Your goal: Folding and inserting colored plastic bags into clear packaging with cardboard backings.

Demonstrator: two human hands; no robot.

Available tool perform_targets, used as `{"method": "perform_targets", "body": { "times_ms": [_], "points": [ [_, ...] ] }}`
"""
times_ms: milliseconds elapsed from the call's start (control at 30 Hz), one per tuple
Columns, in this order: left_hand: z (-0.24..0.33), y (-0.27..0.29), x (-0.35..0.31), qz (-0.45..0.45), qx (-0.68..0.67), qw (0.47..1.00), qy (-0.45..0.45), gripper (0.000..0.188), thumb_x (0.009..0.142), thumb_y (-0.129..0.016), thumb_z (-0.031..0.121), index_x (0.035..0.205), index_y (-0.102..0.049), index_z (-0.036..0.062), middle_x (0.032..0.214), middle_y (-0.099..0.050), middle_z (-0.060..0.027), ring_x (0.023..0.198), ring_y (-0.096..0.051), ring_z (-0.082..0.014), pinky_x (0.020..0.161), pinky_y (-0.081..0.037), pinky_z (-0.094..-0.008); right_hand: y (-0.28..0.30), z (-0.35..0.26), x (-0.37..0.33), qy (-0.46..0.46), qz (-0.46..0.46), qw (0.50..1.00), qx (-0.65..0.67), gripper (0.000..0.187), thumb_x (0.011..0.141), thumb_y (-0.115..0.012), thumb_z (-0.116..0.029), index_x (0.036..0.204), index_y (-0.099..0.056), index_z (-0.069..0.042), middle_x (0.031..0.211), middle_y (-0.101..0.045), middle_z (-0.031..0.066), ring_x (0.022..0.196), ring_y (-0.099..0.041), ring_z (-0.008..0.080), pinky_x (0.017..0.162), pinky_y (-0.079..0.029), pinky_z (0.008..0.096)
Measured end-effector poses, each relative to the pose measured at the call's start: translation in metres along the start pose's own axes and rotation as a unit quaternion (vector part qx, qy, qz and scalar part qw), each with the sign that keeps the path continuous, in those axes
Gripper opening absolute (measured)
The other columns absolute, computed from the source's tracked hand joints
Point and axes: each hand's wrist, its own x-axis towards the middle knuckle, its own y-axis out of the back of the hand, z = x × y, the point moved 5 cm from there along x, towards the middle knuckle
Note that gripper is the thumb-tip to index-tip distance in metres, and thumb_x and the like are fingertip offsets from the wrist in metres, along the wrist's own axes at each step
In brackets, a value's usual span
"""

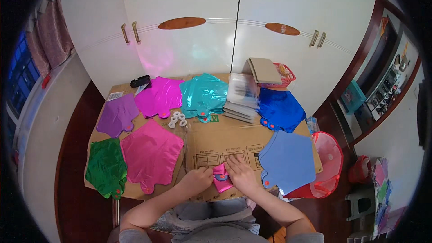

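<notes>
A small pink foil piece [223,185] lies folded at the near edge of the cardboard, with a round blue-grey part [221,177] showing at its middle. My left hand [201,180] pinches its left side, fingers curled. From the right, my right hand [241,175] grips the foil's upper right edge, its fingers pressed together over it; what lies under the fingertips is hidden. Nearest to my left is a large pink foil sheet [153,155] with a rounded tab. Beside my right hand rests a stack of pale blue flat pieces [290,162], similarly shaped.
Around the cardboard [202,139] lie green [106,166], purple [118,114], magenta [159,95], teal [203,94] and dark blue foil pieces [281,108]. White rings [177,119], clear plastic sleeves [242,96] and a red basket [286,74] stand farther back. A red bin [330,164] stands right.
</notes>
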Motion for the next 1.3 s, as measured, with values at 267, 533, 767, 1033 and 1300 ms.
{"method": "perform_targets", "body": {
  "times_ms": [267,533,767,1033,1300],
  "points": [
    [-0.003,0.002,-0.006,0.018,-0.039,0.999,0.023,0.011,0.07,-0.057,0.012,0.078,-0.061,0.0044,0.082,-0.054,-0.0048,0.079,-0.058,-0.0182,0.063,-0.052,-0.0293,-0.014,-0.001,-0.003,0.01,-0.086,0.996,-0.027,0.036,0.075,-0.052,-0.012,0.105,-0.061,0.005,0.109,-0.063,0.0177,0.107,-0.059,0.0269,0.104,-0.037,0.0401],
    [-0.022,0.008,0.011,-0.016,-0.213,0.976,0.037,0.05,0.087,-0.052,0.031,0.128,-0.045,0.0048,0.129,-0.049,-0.0108,0.129,-0.036,-0.0255,0.107,-0.025,-0.0457,-0.009,0.001,-0.005,-0.005,-0.07,0.997,0.037,0.037,0.074,-0.054,-0.008,0.107,-0.058,0.007,0.112,-0.061,0.0207,0.11,-0.057,0.0315,0.102,-0.039,0.042],
    [-0.006,-0.011,-0.003,-0.087,-0.089,0.992,-0.01,0.068,0.09,-0.043,0.05,0.137,-0.035,0.0012,0.142,-0.037,-0.0139,0.137,-0.026,-0.0252,0.112,-0.015,-0.0479,-0.002,0.001,-0.01,-0.03,-0.076,0.993,0.085,0.042,0.078,-0.059,-0.017,0.111,-0.058,0.008,0.116,-0.058,0.0233,0.112,-0.055,0.0335,0.102,-0.039,0.0437],
    [0.005,0.015,-0.036,-0.088,-0.243,0.961,0.101,0.066,0.087,-0.051,0.046,0.135,-0.038,0.0028,0.128,-0.051,-0.0148,0.123,-0.045,-0.0289,0.108,-0.025,-0.0443,-0.009,0.005,-0.016,-0.068,-0.035,0.989,0.123,0.038,0.082,-0.062,-0.02,0.11,-0.059,0.005,0.119,-0.057,0.0216,0.116,-0.052,0.0316,0.103,-0.036,0.0434],
    [-0.07,0.031,0.007,0.05,-0.138,0.976,0.162,0.026,0.078,-0.063,0.015,0.103,-0.063,0.0085,0.105,-0.063,-0.0056,0.099,-0.058,-0.0244,0.088,-0.04,-0.0419,-0.007,0.0,-0.008,-0.069,-0.051,0.982,0.166,0.037,0.081,-0.055,-0.011,0.115,-0.056,0.003,0.125,-0.053,0.0165,0.12,-0.048,0.0293,0.103,-0.036,0.0415]
  ]
}}
